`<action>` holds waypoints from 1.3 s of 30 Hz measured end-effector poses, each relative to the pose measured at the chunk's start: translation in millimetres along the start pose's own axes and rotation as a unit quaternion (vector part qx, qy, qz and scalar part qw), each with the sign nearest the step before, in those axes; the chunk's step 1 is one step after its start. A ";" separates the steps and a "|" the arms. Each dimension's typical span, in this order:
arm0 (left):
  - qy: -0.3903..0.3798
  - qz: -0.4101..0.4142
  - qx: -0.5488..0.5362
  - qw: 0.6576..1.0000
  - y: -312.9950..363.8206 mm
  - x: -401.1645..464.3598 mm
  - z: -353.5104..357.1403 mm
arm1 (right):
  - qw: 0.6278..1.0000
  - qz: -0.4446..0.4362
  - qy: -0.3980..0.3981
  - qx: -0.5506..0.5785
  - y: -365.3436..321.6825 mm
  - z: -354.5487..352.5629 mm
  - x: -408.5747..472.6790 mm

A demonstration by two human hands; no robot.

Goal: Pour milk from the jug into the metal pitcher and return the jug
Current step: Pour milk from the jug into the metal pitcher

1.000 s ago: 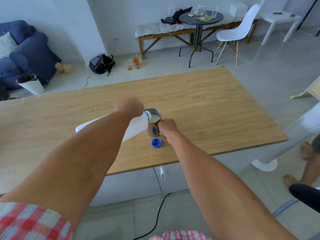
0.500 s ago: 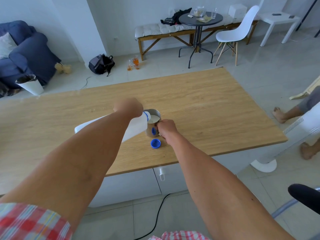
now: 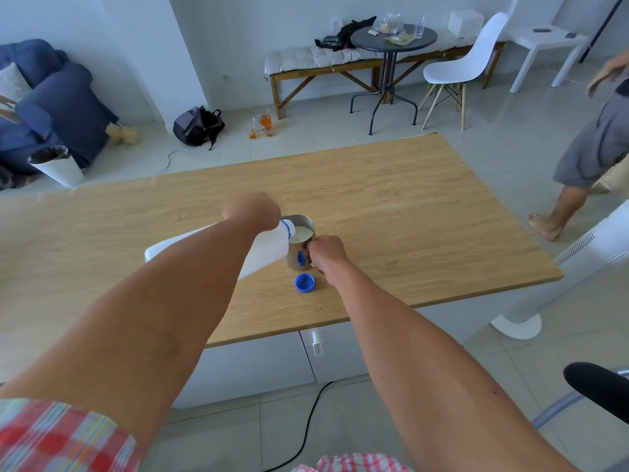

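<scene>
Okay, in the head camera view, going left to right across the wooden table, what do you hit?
Milk jug, tilted with its neck at the pitcher's rim → left hand gripping the jug → metal pitcher with milk in it → right hand at the pitcher's handle. The blue cap lies nearer, in front of the pitcher.

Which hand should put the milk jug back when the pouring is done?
The left hand. It already holds the tilted jug over the metal pitcher, while the right hand has its grip on the pitcher's handle.
</scene>
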State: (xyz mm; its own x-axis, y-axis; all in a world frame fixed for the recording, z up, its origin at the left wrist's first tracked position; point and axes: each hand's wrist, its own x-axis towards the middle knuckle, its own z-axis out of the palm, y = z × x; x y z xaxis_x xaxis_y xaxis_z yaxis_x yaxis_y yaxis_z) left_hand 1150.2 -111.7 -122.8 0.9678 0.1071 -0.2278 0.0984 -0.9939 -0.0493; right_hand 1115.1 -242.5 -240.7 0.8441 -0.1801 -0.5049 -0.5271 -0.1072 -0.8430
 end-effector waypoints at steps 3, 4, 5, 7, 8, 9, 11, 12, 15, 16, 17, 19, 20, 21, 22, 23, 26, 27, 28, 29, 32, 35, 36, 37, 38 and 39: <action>0.000 -0.006 -0.007 1.000 -0.3 -0.9 0.2 | 1.000 0.000 -0.002 -0.001 0.8 -0.4 0.5; 0.001 -0.010 -0.014 1.000 -0.7 -1.2 0.6 | 1.000 -0.001 -0.002 -0.003 1.0 -0.4 0.8; 0.001 -0.014 -0.024 1.000 -1.5 -1.4 1.5 | 1.000 -0.002 -0.002 -0.006 1.1 -0.5 1.0; -0.001 -0.023 -0.053 0.998 -5.1 -2.1 3.2 | 1.000 -0.003 0.001 -0.010 1.3 -0.4 1.5; -0.005 -0.026 -0.069 0.997 -8.1 -2.2 4.6 | 1.000 -0.005 0.002 -0.012 1.3 -0.3 1.6; -0.009 -0.029 -0.086 0.996 -11.8 -2.1 6.5 | 1.000 -0.005 0.003 -0.014 0.7 -0.4 0.6; -0.013 -0.033 -0.123 0.992 -19.8 -2.9 11.6 | 1.000 -0.008 0.004 -0.023 0.3 -0.4 -0.6; -0.013 -0.035 -0.140 0.990 -22.5 -3.4 14.6 | 0.999 -0.010 0.005 -0.030 0.4 -0.8 -0.7; -0.009 -0.039 -0.190 0.981 -30.0 -7.7 20.3 | 0.998 -0.015 0.016 -0.054 0.1 -1.1 -3.6; -0.004 -0.043 -0.208 0.977 -32.9 -8.9 21.1 | 0.998 -0.019 0.021 -0.059 1.3 -1.3 -3.5; 0.003 -0.046 -0.231 0.972 -35.8 -9.4 21.7 | 0.998 -0.024 0.025 -0.061 2.7 -2.2 -3.7; 0.023 -0.048 -0.267 0.962 -43.5 -10.0 22.6 | 0.996 -0.038 0.032 -0.071 5.7 -4.4 -6.6; 0.033 -0.057 -0.292 0.954 -48.1 -10.8 23.0 | 0.994 -0.053 0.042 -0.090 7.6 -5.2 -7.8; 0.041 -0.068 -0.319 0.944 -52.8 -11.9 23.2 | 0.990 -0.070 0.054 -0.112 9.5 -6.0 -11.0; 0.052 -0.076 -0.343 0.935 -57.0 -12.8 23.7 | 0.985 -0.088 0.071 -0.126 11.9 -6.8 -15.6; 0.063 -0.081 -0.360 0.927 -60.7 -15.0 23.2 | 0.981 -0.102 0.089 -0.136 14.8 -7.5 -23.3; 0.094 -0.112 -0.424 0.894 -70.3 -24.3 22.5 | 0.964 -0.128 0.153 -0.178 31.1 -7.1 -50.5; 0.103 -0.126 -0.453 0.877 -74.0 -27.3 23.0 | 0.958 -0.137 0.166 -0.187 40.4 -4.6 -56.8; 0.115 -0.132 -0.483 0.858 -77.9 -29.2 25.2 | 0.955 -0.144 0.170 -0.197 49.9 -1.2 -61.9; 0.125 -0.128 -0.516 0.837 -81.3 -31.3 27.7 | 0.952 -0.143 0.167 -0.212 59.7 2.9 -63.3; 0.149 -0.096 -0.608 0.774 -89.4 -38.6 39.8 | 0.941 -0.121 0.159 -0.272 81.5 16.8 -59.3; 0.175 -0.097 -0.651 0.732 -91.8 -46.8 51.9 | 0.921 -0.128 0.186 -0.318 87.5 31.9 -50.9; 0.183 -0.102 -0.664 0.718 -91.1 -49.4 55.3 | 0.917 -0.128 0.195 -0.322 87.5 36.2 -48.1; 0.190 -0.108 -0.674 0.706 -90.3 -52.1 58.4 | 0.916 -0.122 0.201 -0.325 87.4 39.7 -45.6; 0.196 -0.117 -0.680 0.696 -89.4 -54.8 62.1 | 0.914 -0.115 0.206 -0.329 87.1 42.2 -44.0; 0.201 -0.124 -0.683 0.691 -88.3 -57.8 65.6 | 0.912 -0.111 0.212 -0.334 87.3 43.9 -42.7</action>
State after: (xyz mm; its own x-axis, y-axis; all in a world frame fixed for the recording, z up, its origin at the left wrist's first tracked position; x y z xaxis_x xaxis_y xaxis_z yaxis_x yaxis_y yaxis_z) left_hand 1070.4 -28.4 -169.1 0.8408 0.5361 -0.0749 0.1335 -0.0713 0.9885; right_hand 1037.4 -201.2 -300.9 0.8980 -0.4285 -0.0998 -0.4098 -0.7323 -0.5438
